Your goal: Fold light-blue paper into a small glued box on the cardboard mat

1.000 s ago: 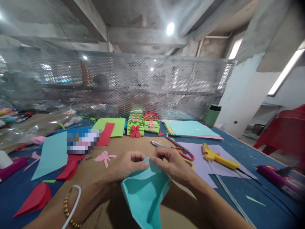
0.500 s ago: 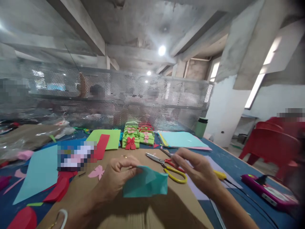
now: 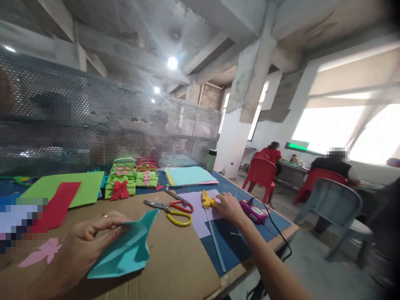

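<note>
My left hand [image 3: 96,235] pinches a folded turquoise paper piece [image 3: 125,254] by its upper edge, just above the brown cardboard [image 3: 162,266]. Farther right, my right hand [image 3: 229,207] has its fingers around the handle end of a yellow hot glue gun [image 3: 206,200], which lies on lilac paper [image 3: 196,221]; the fingertips are partly hidden. A clear glue stick [image 3: 216,246] lies in front of the gun. Between my hands rest scissors with yellow handles [image 3: 179,218] and a second pair with red handles [image 3: 184,205]. A pink paper butterfly [image 3: 43,252] lies left of my left hand.
Small green paper bags with bows [image 3: 120,183] stand at the back, beside stacked paper sheets [image 3: 187,176]. A green bottle [image 3: 211,159] and a purple power strip [image 3: 254,211] with a trailing black cord are to the right. Chairs and seated people are beyond the table edge.
The view has swung right. My right hand has moved from above the scissors to the glue gun. My left hand still holds the turquoise paper, now tilted differently.
</note>
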Demonstrator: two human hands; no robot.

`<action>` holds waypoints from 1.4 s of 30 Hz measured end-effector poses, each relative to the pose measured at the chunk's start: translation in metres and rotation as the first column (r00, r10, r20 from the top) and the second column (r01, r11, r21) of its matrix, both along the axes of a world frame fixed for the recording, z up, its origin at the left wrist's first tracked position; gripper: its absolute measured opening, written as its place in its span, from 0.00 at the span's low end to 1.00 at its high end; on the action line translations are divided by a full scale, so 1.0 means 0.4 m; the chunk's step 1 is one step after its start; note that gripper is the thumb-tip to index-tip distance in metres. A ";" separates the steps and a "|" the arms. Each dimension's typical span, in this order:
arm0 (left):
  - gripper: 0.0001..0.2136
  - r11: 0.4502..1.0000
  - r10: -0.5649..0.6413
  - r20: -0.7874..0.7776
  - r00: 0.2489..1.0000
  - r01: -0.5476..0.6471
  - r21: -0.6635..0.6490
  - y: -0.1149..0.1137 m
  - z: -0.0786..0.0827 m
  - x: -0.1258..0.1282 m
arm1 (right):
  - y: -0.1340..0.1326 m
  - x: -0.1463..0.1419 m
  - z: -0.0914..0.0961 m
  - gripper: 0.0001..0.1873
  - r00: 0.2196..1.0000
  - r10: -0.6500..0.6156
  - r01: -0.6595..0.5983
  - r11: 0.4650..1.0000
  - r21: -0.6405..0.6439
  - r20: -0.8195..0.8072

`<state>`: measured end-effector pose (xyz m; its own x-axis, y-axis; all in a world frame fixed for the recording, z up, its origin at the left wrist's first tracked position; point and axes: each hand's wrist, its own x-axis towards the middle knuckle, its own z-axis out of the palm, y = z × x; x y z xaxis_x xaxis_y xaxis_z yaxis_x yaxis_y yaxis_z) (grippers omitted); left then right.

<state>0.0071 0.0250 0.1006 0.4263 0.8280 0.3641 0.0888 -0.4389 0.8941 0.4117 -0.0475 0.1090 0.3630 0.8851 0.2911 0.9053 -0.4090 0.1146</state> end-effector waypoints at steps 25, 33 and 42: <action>0.09 0.947 0.032 0.143 0.989 -0.076 0.312 0.053 0.017 0.002 | 0.053 -0.175 0.147 0.27 0.574 0.651 -0.488 0.759 0.431 -0.497; 0.09 0.938 0.060 0.103 0.993 -0.092 0.334 0.048 0.026 -0.001 | 0.066 -0.277 0.124 0.24 0.359 0.767 -0.572 0.631 0.523 -0.532; 0.10 0.856 0.141 -0.029 0.990 -0.107 0.506 0.042 0.024 0.000 | 0.040 -0.272 0.107 0.26 0.507 0.700 -0.592 0.707 0.387 -0.502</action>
